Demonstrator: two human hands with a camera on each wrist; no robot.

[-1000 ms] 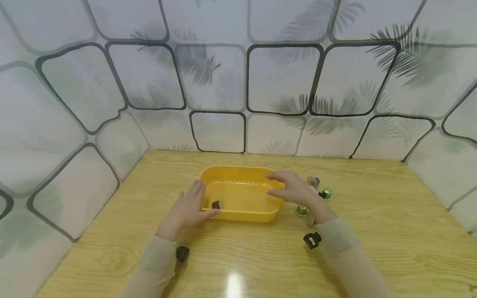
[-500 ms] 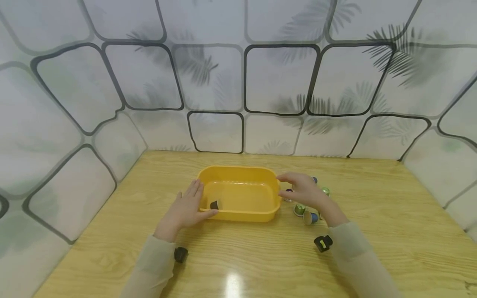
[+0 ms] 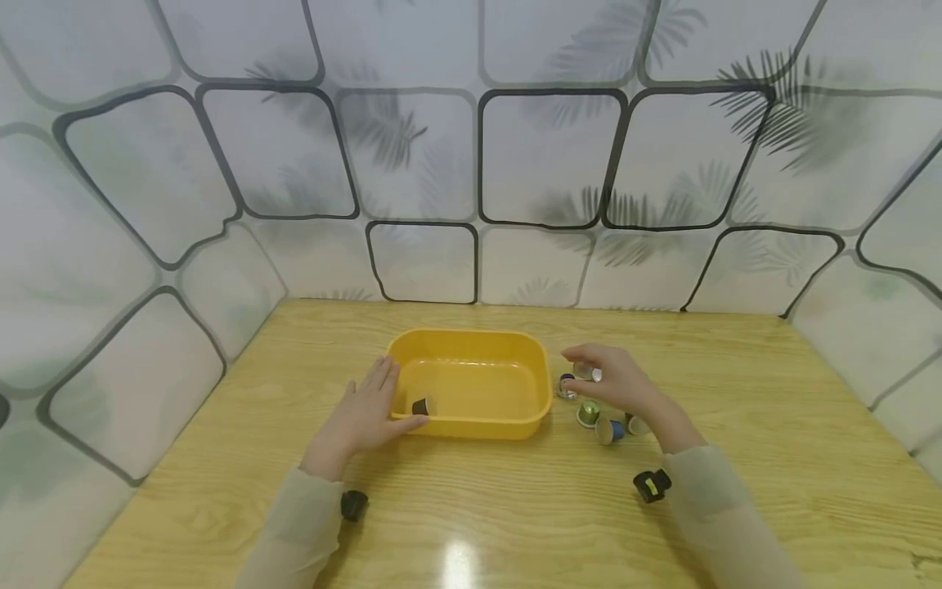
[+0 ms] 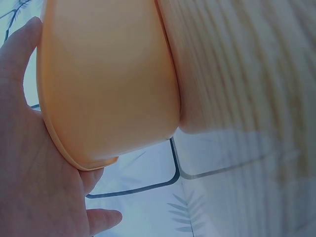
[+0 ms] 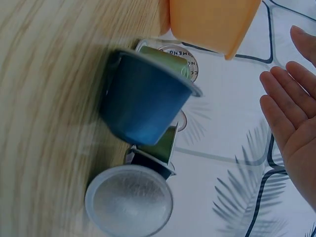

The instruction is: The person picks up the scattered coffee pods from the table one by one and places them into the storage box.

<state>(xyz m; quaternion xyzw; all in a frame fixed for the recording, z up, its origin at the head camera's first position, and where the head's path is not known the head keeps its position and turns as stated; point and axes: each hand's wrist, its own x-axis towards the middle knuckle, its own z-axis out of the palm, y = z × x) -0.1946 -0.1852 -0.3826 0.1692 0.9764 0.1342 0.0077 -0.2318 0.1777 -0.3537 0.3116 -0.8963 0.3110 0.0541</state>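
Observation:
A yellow plastic tray (image 3: 471,428) stands on the table, with one small dark coffee capsule (image 3: 420,406) in its front left corner. My left hand (image 3: 361,419) rests on the tray's left rim, fingers extended and thumb along the front edge; the left wrist view shows the tray's outer wall (image 4: 113,89) beside the palm. Just right of the tray, my right hand (image 3: 625,384) hovers over a loose group of capsules, its fingers holding nothing. Among them are a green capsule (image 3: 588,413), a blue capsule (image 5: 145,101) and a silver-lidded one (image 5: 129,200). The hand partly hides others in the head view.
The wood-grain table (image 3: 471,507) extends around the tray. Patterned white walls (image 3: 545,164) stand behind it and at both sides. Black wrist cameras are worn at the left wrist (image 3: 354,505) and right wrist (image 3: 652,485).
My right hand has moved right, from over the tray's right side to above the capsules. The left hand has stayed on the rim. The view has shifted slightly.

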